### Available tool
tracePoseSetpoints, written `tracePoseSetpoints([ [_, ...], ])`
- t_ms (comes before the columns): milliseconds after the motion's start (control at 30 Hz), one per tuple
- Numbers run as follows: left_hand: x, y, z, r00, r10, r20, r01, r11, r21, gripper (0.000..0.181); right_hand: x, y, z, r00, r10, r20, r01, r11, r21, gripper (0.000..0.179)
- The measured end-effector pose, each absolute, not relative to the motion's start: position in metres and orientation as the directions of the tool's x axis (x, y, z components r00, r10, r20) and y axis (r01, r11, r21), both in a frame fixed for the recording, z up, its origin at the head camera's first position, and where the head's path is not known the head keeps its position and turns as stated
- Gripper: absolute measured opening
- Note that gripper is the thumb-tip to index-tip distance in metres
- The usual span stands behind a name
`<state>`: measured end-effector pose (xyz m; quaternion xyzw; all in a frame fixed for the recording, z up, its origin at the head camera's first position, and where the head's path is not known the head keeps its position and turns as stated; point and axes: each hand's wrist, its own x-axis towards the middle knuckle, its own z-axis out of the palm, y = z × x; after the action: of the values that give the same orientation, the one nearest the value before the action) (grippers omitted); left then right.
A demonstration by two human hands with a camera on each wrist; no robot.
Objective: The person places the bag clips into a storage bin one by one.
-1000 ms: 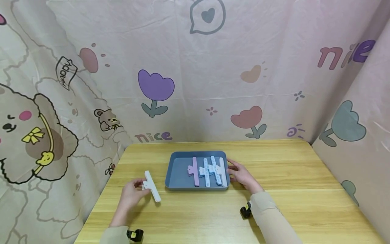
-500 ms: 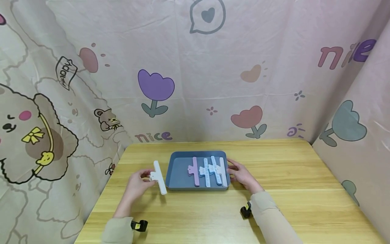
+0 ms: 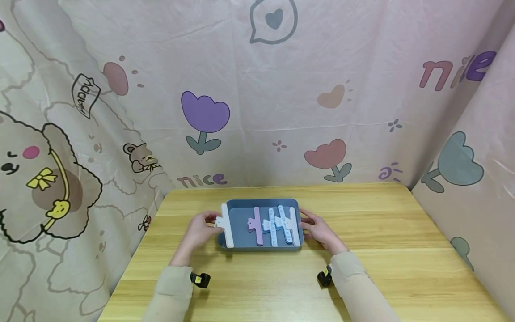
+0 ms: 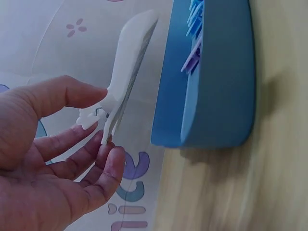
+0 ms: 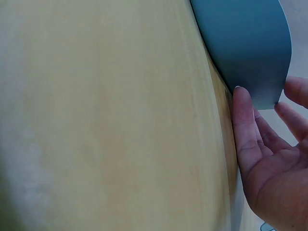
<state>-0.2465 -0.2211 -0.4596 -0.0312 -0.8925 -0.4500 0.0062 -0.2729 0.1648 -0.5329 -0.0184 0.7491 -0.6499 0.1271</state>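
Observation:
In the head view, my left hand (image 3: 201, 230) pinches a white binder clip (image 3: 227, 226) by its handle, at the left rim of a blue-grey tray (image 3: 245, 246). The left wrist view has the clip (image 4: 127, 62) tilted, apart from the tray wall (image 4: 224, 82), between thumb and fingers. My right hand (image 3: 319, 229) rests against the tray's right end, its fingers fairly straight on the outer wall (image 5: 250, 48). Inside the tray lie a purple clip (image 3: 258, 227), two light-blue patterned clips (image 3: 273, 228) and a white clip (image 3: 294, 227) at the right.
A wooden table (image 3: 362, 214) bears the tray near its back edge. Printed curtains (image 3: 261, 89) hang behind and at both sides. A small black wrist camera (image 3: 200, 280) sits at the left cuff, another black camera (image 3: 324, 277) at the right.
My left hand has moved to the right and away from me with the white binder clip, from the table beside the tray to its left rim. The right hand has stayed still.

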Motion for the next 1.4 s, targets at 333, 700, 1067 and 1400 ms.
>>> tracePoseSetpoints([
  [333, -0.268, -0.204, -0.452, -0.998, 0.062, -0.009, 0.032, 0.627, 0.778, 0.04, -0.273, 0.165, -0.531, -0.965, -0.2, -0.168, 0.14, 0.149, -0.979, 0.056],
  [700, -0.288, -0.194, -0.453, -0.993, 0.091, -0.075, -0.003, 0.615, 0.789, 0.038, -0.274, 0.165, -0.531, -0.967, -0.189, -0.17, 0.142, 0.152, -0.978, 0.056],
  [1067, -0.298, -0.185, -0.452, -0.987, 0.086, -0.139, -0.045, 0.674, 0.737, 0.041, -0.273, 0.165, -0.53, -0.962, -0.21, -0.173, 0.147, 0.138, -0.98, 0.057],
  [1400, -0.305, -0.177, -0.465, -0.987, 0.087, -0.134, -0.032, 0.712, 0.702, 0.038, -0.272, 0.164, -0.532, -0.962, -0.215, -0.166, 0.146, 0.109, -0.983, 0.056],
])
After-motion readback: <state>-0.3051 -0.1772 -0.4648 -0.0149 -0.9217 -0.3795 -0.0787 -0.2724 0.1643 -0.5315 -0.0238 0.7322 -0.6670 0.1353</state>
